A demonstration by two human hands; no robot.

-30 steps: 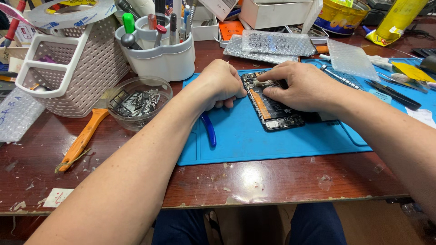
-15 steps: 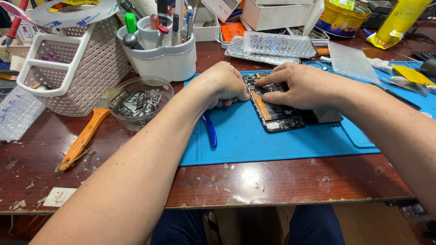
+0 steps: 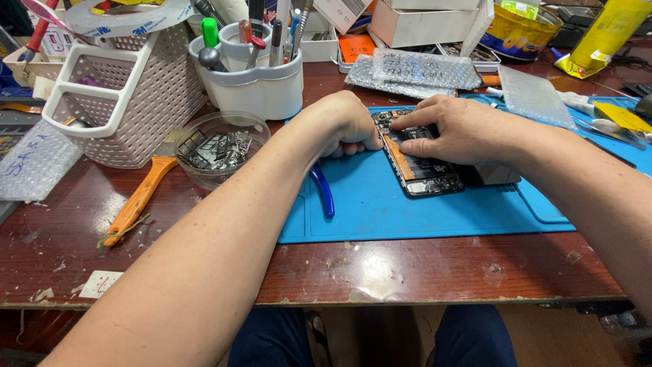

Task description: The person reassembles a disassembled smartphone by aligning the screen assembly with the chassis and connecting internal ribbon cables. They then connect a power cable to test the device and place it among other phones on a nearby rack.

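The opened smartphone (image 3: 421, 160) lay back-off on the blue repair mat (image 3: 435, 211), directly under the fingers of both hands. The left hand (image 3: 343, 126) was curled into a loose fist at the phone's left edge; its fingertips were tucked under, so whether they pinched a tool or part could not be told. The right hand (image 3: 462, 129) lay flat across the phone — index finger extended and pressing near the top of the board, thumb against the orange strip along the left side, nothing gripped.

A blue-handled tool (image 3: 323, 192) rested on the mat just below the left knuckles. A clear bowl of small metal parts (image 3: 219, 148) sat well left of the fingers.

Judged from this, the work would go best with light, even pressure from the right hand, keeping the phone from sliding — and the left hand's fingertips working in small moves, not levering against the fragile board.
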